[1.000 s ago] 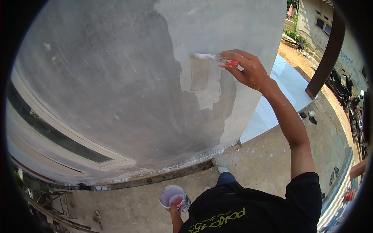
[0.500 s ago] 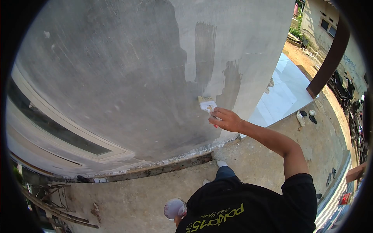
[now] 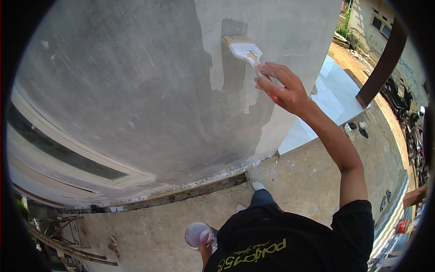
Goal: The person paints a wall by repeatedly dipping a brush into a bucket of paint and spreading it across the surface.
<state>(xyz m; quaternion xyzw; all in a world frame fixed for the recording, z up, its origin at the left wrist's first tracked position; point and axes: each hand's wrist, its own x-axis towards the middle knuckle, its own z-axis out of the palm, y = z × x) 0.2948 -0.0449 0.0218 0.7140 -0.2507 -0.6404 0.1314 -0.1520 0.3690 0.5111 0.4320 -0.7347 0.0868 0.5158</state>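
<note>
Right hand (image 3: 290, 88) grips brush (image 3: 242, 49), bristles (image 3: 234, 40) beyond the grip against wall (image 3: 136, 90); left hand (image 3: 206, 248) holds bucket (image 3: 195, 232) mouth-up, likely preventing spills.

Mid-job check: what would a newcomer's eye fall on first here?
Probably the brush in the right grip, its bristles against the wall just above the view's centre. Next would likely come the broad dark-grey area left of the brush, beside paler grey, and the bucket in the left grip near the bottom edge.

The concrete floor (image 3: 312, 186) bears black-and-white footwear (image 3: 349, 132) near pale tiles (image 3: 333, 93), and dark sandals (image 3: 383, 203) apart.
</note>
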